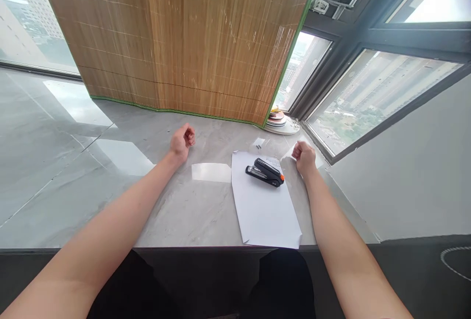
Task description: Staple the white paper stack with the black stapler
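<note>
My left hand [182, 141] rests on the grey marble-look sill, left of the paper, its fingers curled into a loose fist. Nothing shows in it. On the other side, my right hand [304, 157] lies closed in a fist just right of the paper, also with nothing visible in it. Between the two hands is a white sheet of paper [263, 216] with slightly bent corners. A black stapler [265, 172] with an orange end lies on its upper part, nearer my right hand. Beyond the paper's far edge sits a small clear packet [259, 143] with small metallic pieces, probably staples.
A bamboo blind [184, 39] with green edging hangs along the back of the sill [172, 216]. Behind its right corner stand stacked plates [281, 125]. Dark-framed windows [353, 103] and a white wall [405, 181] bound the right side. The sill's front edge is just above my knees.
</note>
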A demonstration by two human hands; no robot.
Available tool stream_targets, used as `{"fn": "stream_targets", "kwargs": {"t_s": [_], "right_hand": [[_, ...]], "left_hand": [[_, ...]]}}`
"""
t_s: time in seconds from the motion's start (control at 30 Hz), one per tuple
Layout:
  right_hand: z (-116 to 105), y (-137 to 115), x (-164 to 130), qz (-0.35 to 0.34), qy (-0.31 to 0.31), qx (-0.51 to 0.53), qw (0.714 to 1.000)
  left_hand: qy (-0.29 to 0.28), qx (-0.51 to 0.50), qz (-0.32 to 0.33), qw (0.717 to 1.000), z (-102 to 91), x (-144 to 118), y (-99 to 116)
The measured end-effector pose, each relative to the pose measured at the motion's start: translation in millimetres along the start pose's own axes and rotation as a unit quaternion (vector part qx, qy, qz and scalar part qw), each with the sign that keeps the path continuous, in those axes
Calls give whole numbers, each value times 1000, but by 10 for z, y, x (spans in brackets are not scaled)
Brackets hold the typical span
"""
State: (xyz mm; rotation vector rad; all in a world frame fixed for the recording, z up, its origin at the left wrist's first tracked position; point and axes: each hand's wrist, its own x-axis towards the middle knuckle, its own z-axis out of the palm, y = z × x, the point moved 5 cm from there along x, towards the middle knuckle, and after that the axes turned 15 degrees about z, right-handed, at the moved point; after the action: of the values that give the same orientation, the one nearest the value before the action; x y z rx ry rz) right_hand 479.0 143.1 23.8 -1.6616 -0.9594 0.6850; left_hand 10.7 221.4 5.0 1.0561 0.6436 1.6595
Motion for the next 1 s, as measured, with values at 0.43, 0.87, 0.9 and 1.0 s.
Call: {"fn": "stream_targets", "kwargs": {"t_s": [0.43, 0.87, 0.9, 1.0], "right_hand": [[161, 353, 45, 16, -89, -184, 979], [209, 309, 73, -51, -74, -248, 965], [212, 307, 80, -57, -72, -256, 962], [202, 315, 96, -54, -73, -262, 961]], "left_hand": [[-3, 7, -3, 1000, -35, 3, -20], [-3, -18, 2, 1000, -52, 26, -42], [-3, -19, 2, 1000, -52, 24, -41], [1, -10, -4, 1000, -51, 12, -34]]}}
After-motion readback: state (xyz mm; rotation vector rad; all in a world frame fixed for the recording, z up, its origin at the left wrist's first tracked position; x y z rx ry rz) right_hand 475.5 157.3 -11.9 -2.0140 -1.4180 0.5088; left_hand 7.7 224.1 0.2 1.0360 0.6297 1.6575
